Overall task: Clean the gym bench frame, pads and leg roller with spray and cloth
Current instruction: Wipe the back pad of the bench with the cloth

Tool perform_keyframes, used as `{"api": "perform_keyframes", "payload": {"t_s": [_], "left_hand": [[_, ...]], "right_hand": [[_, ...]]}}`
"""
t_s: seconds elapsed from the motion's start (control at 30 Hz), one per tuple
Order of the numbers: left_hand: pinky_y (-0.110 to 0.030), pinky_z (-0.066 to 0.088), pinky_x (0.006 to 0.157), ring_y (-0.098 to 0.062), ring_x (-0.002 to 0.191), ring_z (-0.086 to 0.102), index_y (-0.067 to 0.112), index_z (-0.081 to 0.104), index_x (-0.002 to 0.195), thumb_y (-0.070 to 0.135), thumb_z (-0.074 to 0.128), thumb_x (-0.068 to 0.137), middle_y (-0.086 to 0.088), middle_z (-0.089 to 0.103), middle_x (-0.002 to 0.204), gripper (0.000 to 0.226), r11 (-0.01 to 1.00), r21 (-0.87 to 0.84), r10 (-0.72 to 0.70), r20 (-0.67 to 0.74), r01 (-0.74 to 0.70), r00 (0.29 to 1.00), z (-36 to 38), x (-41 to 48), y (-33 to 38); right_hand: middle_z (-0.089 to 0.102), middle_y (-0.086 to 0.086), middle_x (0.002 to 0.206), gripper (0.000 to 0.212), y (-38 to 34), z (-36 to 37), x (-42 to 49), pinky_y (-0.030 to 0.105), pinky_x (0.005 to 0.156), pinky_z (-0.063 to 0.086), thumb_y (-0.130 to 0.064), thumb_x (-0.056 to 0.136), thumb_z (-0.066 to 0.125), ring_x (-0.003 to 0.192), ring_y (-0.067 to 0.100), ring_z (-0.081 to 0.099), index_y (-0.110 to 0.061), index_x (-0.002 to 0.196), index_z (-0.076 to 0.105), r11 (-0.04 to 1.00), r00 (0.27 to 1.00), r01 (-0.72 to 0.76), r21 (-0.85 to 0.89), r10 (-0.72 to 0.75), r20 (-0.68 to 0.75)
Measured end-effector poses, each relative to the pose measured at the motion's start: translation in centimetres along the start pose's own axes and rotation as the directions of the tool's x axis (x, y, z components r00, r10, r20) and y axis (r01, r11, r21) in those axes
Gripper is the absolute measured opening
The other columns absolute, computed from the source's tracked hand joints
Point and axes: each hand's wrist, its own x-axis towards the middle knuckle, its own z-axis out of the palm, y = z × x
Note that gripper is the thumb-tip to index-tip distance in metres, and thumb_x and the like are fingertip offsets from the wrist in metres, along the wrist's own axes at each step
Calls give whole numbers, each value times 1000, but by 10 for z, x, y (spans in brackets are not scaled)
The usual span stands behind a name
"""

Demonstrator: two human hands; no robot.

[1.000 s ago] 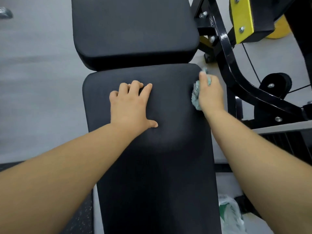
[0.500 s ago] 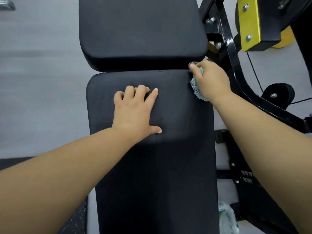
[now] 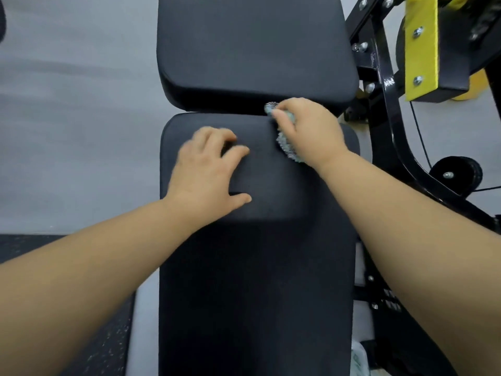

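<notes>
The long black near pad (image 3: 254,280) of the bench runs up the middle of the view, and a second black pad (image 3: 252,50) lies beyond it across a narrow gap. My right hand (image 3: 309,131) grips a crumpled teal cloth (image 3: 284,146) and presses it on the near pad's far edge, right at the gap. My left hand (image 3: 208,169) rests on the near pad left of it, fingers loosely bent, holding nothing. The black bench frame (image 3: 393,126) curves down the right side.
A yellow plate (image 3: 421,47) with bolts is fixed to the frame at the upper right. A black roller wheel (image 3: 458,172) sits lower right. Grey floor (image 3: 76,118) lies to the left, dark speckled matting (image 3: 54,245) at lower left. A crumpled plastic bag (image 3: 359,359) lies beside the bench.
My right hand has slid the cloth left from the pad's right corner along its far edge. My left hand has shifted and its fingers have bent a little.
</notes>
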Motion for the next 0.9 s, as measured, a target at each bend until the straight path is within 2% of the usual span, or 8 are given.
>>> {"api": "perform_keyframes", "payload": {"t_s": [0.13,0.2,0.3,0.4,0.53,0.7,0.8,0.9], "left_hand": [[-39,20,107,-27,133,25,25,39,138,68,70,57,-1,30,144,97,988,58,-148,56,144,987,-5,-5,-6],[-36,18,110,-24,135,25,21,38,138,67,71,58,1,29,147,98,987,37,-157,50,156,986,-3,-5,-5],[-36,25,109,-24,131,35,11,46,126,61,78,53,-2,34,145,94,981,-51,-188,11,189,982,1,-8,-7],[-37,39,96,-27,119,46,6,49,114,58,83,48,-7,34,142,91,963,-129,-244,-38,237,969,-1,-12,-7],[-31,35,98,-20,125,35,8,42,121,64,75,56,-2,24,144,92,965,-47,-256,62,259,965,-6,-11,-3],[-27,37,93,-17,120,34,13,38,122,68,69,62,1,27,136,87,973,-2,-228,91,229,969,-9,-8,1],[-26,37,94,-17,121,34,13,37,123,66,70,63,0,28,135,86,973,-36,-226,74,229,971,-6,-9,-1],[-25,36,94,-16,122,34,13,40,122,61,74,62,1,29,136,84,965,-126,-228,41,231,973,-3,-11,-4]], "right_hand": [[63,10,111,37,9,1,-8,35,84,36,-36,98,39,106,28,54,-10,110,63,979,970,-203,28,205,-132],[63,11,109,40,-17,10,-3,37,82,35,-38,99,37,103,30,55,-8,107,63,975,961,-220,-40,209,-179],[63,9,109,40,-70,32,11,38,81,37,-38,100,34,101,30,57,-11,106,62,988,987,-101,-114,84,-138],[63,7,103,32,-97,50,13,35,72,35,-31,97,37,91,29,59,-11,102,62,993,983,64,-95,-79,-165],[63,11,108,30,-60,37,0,40,78,40,-25,92,44,94,32,58,-8,109,63,982,974,189,10,-186,-129],[61,15,114,34,9,12,-21,40,88,38,-20,89,42,104,35,54,-5,111,63,996,969,-64,62,77,-233],[61,16,115,31,-2,21,-22,35,89,34,-13,90,43,106,34,52,-4,111,64,968,915,-231,96,250,-316],[65,18,96,29,-52,43,-13,36,82,35,-9,82,44,88,38,58,-2,97,68,982,913,-165,95,188,-362]]}}
